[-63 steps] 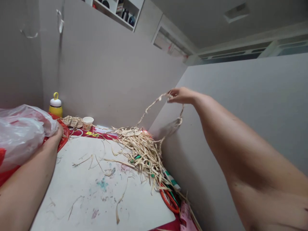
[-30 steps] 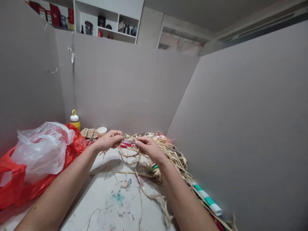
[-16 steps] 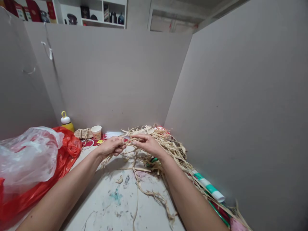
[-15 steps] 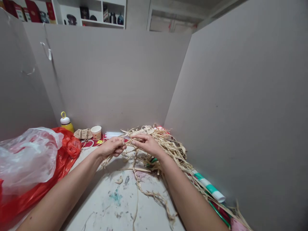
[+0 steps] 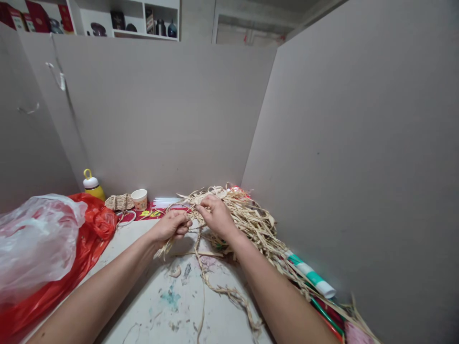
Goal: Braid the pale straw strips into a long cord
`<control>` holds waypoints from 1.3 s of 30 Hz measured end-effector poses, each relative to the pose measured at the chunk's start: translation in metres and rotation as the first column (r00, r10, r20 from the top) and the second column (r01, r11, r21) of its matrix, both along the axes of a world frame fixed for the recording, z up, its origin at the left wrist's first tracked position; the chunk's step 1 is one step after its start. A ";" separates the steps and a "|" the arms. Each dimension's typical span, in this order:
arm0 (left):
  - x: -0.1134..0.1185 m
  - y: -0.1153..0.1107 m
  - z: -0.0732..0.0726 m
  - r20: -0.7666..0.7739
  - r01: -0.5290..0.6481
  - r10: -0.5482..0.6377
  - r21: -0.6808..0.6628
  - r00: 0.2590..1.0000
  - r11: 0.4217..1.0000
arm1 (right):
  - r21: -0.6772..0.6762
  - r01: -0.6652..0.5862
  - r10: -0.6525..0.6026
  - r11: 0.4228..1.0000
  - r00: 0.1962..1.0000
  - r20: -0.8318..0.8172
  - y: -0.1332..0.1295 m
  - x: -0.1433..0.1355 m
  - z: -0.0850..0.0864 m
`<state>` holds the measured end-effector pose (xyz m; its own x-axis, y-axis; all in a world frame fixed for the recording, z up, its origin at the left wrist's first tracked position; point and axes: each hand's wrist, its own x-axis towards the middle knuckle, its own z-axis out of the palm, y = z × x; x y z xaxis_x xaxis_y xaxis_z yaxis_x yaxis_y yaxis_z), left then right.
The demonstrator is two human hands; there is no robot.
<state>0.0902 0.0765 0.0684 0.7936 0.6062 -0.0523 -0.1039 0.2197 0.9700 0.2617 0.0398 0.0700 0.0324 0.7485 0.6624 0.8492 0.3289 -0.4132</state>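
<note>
My left hand [image 5: 174, 225] is closed in a fist around several dry straw strands [image 5: 165, 248], whose loose ends stick out below it. Just to its right, my right hand [image 5: 215, 214] pinches a strand between thumb and fingers, in front of the straw heap [image 5: 251, 217]. Short strands run between the two hands. A twisted straw cord [image 5: 224, 289] trails from below the hands across the white tabletop [image 5: 158, 291] toward the front. My palms and fingers hide part of what each hand grips.
A red plastic bag [image 5: 96, 224] with a clear bag [image 5: 43, 239] lies at left. Behind stand a yellow bottle [image 5: 93, 187], a woven straw piece [image 5: 119, 202] and a paper cup [image 5: 139, 199]. A green-white roll [image 5: 311, 276] lies at right. Grey panels [image 5: 172, 110] enclose the table.
My left hand has stayed closed on the straw. My right hand has gone from loosely extended fingers to a raised, tighter pinch, slightly farther from the left. The view has shifted a little.
</note>
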 end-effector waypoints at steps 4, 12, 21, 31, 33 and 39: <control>0.009 0.000 -0.013 0.040 -0.053 0.054 -0.033 0.998 0.998 | -0.032 0.187 -0.187 0.982 0.982 -0.017 0.001 -0.010 -0.007; 0.012 -0.020 -0.006 0.046 -0.066 0.068 -0.041 0.997 0.997 | -0.118 0.403 -0.413 0.908 0.908 -0.073 0.002 0.002 -0.010; 0.021 -0.038 -0.009 0.057 -0.201 0.195 0.154 0.979 0.967 | -0.347 0.357 -0.465 0.867 0.829 -0.311 0.003 0.082 -0.005; 0.025 -0.033 -0.046 0.028 -0.338 0.352 0.360 0.935 0.870 | -0.567 -0.163 -0.098 0.807 0.910 -0.402 -0.005 0.025 -0.003; 0.025 -0.034 -0.048 0.040 -0.322 0.331 0.369 0.943 0.872 | -0.547 -0.143 -0.087 0.825 0.924 -0.373 0.000 0.016 -0.010; 0.026 -0.033 -0.054 0.029 -0.338 0.353 0.366 0.935 0.867 | -0.442 0.008 -0.123 0.897 0.965 -0.233 0.014 0.011 -0.030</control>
<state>0.1160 0.0432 0.0146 0.5319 0.8237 0.1965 -0.0706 -0.1881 0.9796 0.2730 0.0535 0.0396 0.2117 0.9487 0.2349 0.7127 0.0146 -0.7013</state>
